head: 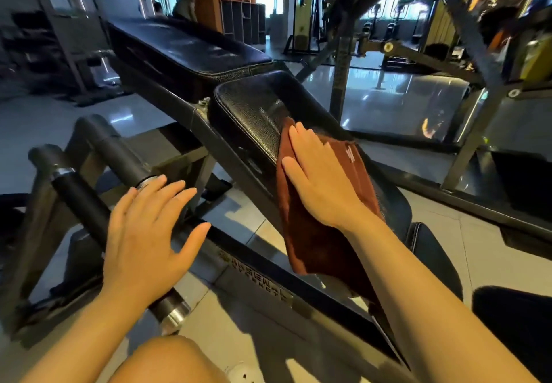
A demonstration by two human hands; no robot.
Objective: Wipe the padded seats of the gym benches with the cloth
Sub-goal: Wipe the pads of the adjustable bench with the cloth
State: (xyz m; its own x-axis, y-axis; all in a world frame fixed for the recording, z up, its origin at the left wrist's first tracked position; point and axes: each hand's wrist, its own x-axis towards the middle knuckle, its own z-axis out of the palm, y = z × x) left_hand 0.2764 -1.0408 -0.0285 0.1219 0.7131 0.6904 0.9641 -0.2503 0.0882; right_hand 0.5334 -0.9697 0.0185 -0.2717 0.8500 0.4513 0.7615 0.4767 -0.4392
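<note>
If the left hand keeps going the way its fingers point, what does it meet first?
Probably the dark bench frame bar, just beyond the fingertips of the left hand. The black roller lies beside it. Depth is unclear: the hand may hover above both.

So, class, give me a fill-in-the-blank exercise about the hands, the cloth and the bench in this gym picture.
1. The right hand presses a ____-coloured cloth against the seat pad.
2. The left hand holds ____.
3. The cloth's lower end hangs over the pad's ____.
4. The seat pad's leather is ____ in colour.

Missing words: brown; nothing; edge; black
</note>
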